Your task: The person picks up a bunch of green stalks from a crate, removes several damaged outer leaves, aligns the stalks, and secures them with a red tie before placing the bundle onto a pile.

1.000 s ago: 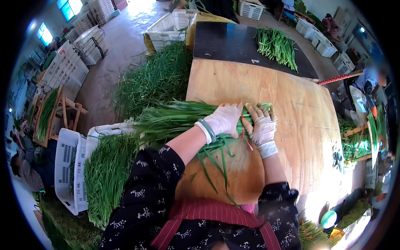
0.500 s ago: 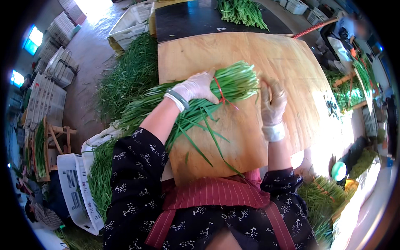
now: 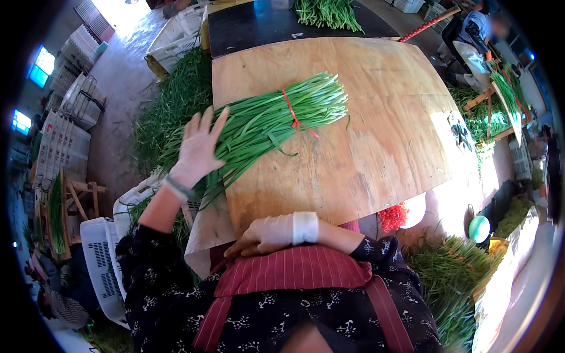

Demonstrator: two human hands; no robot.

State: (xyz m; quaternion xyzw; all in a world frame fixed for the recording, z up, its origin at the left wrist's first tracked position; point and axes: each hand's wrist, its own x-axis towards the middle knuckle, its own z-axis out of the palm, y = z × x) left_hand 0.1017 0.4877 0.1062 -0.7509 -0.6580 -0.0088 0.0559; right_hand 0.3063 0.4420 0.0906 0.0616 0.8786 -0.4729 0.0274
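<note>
A bundle of garlic chives (image 3: 265, 120) lies on the wooden board, its pale cut ends pointing right and a red tie around it. My left hand (image 3: 198, 150), in a thin pale glove, is spread with fingers apart over the leafy left part of the bundle. It grips nothing. At the board's near edge, just in front of my striped red apron (image 3: 294, 273), my gloved right hand (image 3: 265, 235) reaches across to the left. Its fingers are stretched out and slightly bent, with nothing visible in them. A few leaves trail beside my left wrist.
More chives (image 3: 326, 15) lie on the dark table (image 3: 253, 29) beyond the wooden board (image 3: 353, 159). Loose greens (image 3: 168, 109) and white crates (image 3: 100, 253) stand to the left. At the right are a heap of greens (image 3: 450, 276), a pale green balloon-like ball (image 3: 479, 228) and a seated person (image 3: 474, 35).
My left hand has let go of the bundle's middle and moved left, opening. My right hand has come from beside the cut ends down to the board's near edge. Stray leaves are gone from the board.
</note>
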